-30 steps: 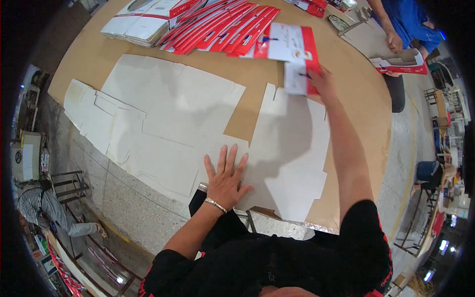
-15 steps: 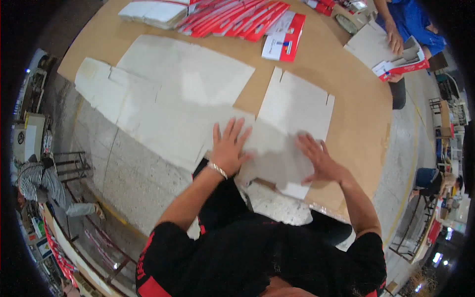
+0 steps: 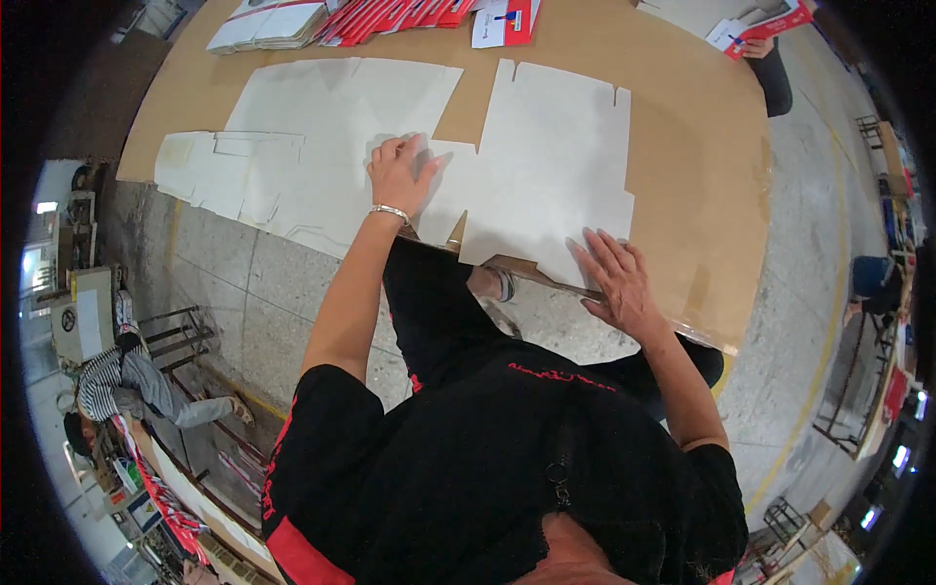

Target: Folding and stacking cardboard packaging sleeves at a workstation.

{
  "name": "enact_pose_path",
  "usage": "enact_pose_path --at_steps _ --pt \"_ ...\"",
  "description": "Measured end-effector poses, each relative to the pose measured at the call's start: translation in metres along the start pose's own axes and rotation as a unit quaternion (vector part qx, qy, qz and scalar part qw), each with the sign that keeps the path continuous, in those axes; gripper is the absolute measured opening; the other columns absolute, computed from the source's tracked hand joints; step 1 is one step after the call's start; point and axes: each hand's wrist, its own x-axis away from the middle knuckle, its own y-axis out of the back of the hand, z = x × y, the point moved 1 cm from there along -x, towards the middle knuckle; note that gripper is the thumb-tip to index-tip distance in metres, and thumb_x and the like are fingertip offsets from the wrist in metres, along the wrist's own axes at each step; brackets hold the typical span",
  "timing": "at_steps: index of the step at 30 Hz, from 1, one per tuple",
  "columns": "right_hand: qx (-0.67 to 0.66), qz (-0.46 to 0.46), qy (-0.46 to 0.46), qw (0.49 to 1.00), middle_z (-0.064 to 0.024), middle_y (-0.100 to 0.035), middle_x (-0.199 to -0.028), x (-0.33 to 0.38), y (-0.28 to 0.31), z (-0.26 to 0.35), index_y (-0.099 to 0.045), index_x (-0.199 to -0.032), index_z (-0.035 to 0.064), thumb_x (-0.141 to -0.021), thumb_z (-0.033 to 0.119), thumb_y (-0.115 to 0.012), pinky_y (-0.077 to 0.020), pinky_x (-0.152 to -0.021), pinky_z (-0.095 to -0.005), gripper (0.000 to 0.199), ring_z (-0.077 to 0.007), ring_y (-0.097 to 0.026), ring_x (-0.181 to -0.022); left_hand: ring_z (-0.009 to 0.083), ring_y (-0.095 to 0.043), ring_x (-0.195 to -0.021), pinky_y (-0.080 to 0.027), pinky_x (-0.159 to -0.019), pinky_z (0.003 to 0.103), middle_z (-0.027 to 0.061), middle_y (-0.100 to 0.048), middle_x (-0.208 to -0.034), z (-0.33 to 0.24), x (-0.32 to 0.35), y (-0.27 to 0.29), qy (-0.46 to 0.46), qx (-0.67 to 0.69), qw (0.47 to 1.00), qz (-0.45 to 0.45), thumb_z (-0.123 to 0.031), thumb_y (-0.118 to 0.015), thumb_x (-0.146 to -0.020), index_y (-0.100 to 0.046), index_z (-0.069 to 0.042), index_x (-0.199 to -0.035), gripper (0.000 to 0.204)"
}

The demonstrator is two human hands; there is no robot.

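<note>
A large die-cut cardboard box blank (image 3: 556,156) lies flat on the table in front of me, its plain whitish side up. Slots are cut into its edges, and its near edge overhangs the tabletop. My left hand (image 3: 400,175) rests on the middle of the blank, thumb out and fingers slightly bent and apart. At the blank's near right corner, my right hand (image 3: 621,285) lies with fingers stretched over the edge. Neither hand grips anything.
The brown tabletop (image 3: 697,195) extends to the right. Along the far side are a fanned pile of red-and-white folded cartons (image 3: 395,19), a whitish stack (image 3: 265,26) and a single red-and-white carton (image 3: 504,23). Another person's hand (image 3: 757,47) holds a carton at the far right.
My view has shifted, and the table's far side sits higher in it. My right hand has slid to the blank's near right corner; my left hand still rests on the blank, left of the right-hand panel.
</note>
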Motion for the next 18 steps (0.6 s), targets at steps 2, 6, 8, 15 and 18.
enact_pose_path --at_steps 2,6,8,15,18 --pt "-0.011 -0.017 -0.006 1.000 -0.0084 -0.028 -0.152 0.005 -0.002 0.005 -0.028 -0.147 0.0200 -0.064 0.029 -0.080 -0.0284 -0.107 -0.0482 0.099 -0.0264 -0.031 -0.137 0.0307 -0.044 -0.111 -0.035 -0.095 0.044 0.0107 -0.052 -0.116 0.013 0.002 -0.006 -0.002 -0.006 0.999 -0.031 -0.041 -0.065 -0.080 -0.062 -0.008 -0.115 0.048" --pt "-0.027 -0.056 -0.049 0.997 -0.0090 -0.034 -0.149 0.017 -0.015 0.006 -0.032 -0.146 0.0176 -0.061 0.024 -0.081 -0.0324 -0.104 -0.0452 0.098 -0.0302 -0.037 -0.131 0.0299 -0.045 -0.111 -0.034 -0.094 0.048 0.0093 -0.053 -0.114 0.001 0.000 -0.023 0.044 -0.007 0.996 -0.075 -0.038 -0.067 -0.078 -0.064 -0.009 -0.107 0.041" --pt "-0.027 -0.059 -0.054 0.996 -0.0084 -0.034 -0.149 0.024 -0.019 0.010 -0.033 -0.145 0.0175 -0.059 0.022 -0.081 -0.0336 -0.103 -0.0453 0.098 -0.0306 -0.038 -0.130 0.0296 -0.045 -0.110 -0.034 -0.094 0.048 0.0089 -0.053 -0.114 -0.008 0.001 -0.021 0.072 0.002 0.995 -0.065 -0.038 -0.067 -0.078 -0.064 -0.010 -0.108 0.041" --pt "0.020 -0.041 -0.109 0.993 -0.0058 -0.038 -0.146 0.031 -0.025 0.008 -0.036 -0.143 0.0165 -0.058 0.011 -0.078 -0.0372 -0.099 -0.0457 0.096 -0.0320 -0.044 -0.120 0.0304 -0.047 -0.107 -0.036 -0.092 0.045 0.0077 -0.055 -0.113 -0.017 0.009 -0.021 0.025 0.066 0.997 -0.011 -0.033 -0.072 -0.075 -0.062 -0.011 -0.107 0.040" --pt "0.015 -0.073 -0.132 0.989 -0.0064 -0.043 -0.141 0.035 -0.032 0.002 -0.044 -0.138 0.0139 -0.060 0.003 -0.073 -0.0407 -0.097 -0.0434 0.084 -0.0314 -0.047 -0.117 0.0315 -0.042 -0.118 -0.032 -0.100 0.047 0.0093 -0.049 -0.126 -0.015 0.008 -0.009 -0.063 0.141 0.984 0.088 -0.035 -0.072 -0.075 -0.057 -0.011 -0.120 0.053"
